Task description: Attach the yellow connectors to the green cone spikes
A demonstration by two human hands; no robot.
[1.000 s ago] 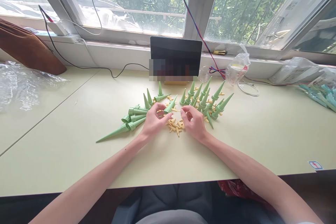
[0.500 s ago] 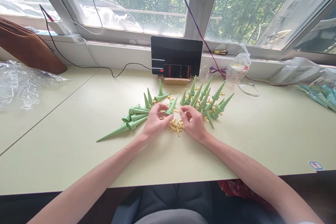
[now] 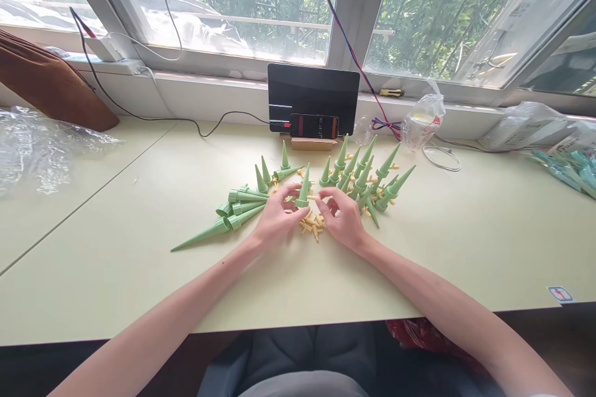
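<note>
My left hand point(image 3: 278, 214) is closed on the ribbed base of a green plant watering spike point(image 3: 304, 186), which stands nearly upright with its tip up. My right hand point(image 3: 342, 214) pinches a small yellow valve piece point(image 3: 313, 197) just to the right of that spike; whether the two touch is hard to see. Below, between the hands, lies a small heap of yellow valve pieces point(image 3: 313, 223). Left of my left hand several green spikes point(image 3: 242, 208) lie on their sides. Beyond my right hand stands a group of spikes point(image 3: 363, 173) with yellow pieces on them.
A phone point(image 3: 314, 126) showing a timer leans on a black tablet point(image 3: 313, 90), above a cardboard piece point(image 3: 313, 144). Clear plastic wrap point(image 3: 41, 149) lies on the left of the table point(image 3: 139, 285). A bagged roll point(image 3: 423, 121) and cables point(image 3: 387, 126) sit at the back right.
The spike in my left hand has tilted from leaning right to nearly upright. My right hand, with the yellow piece, has moved slightly left towards it.
</note>
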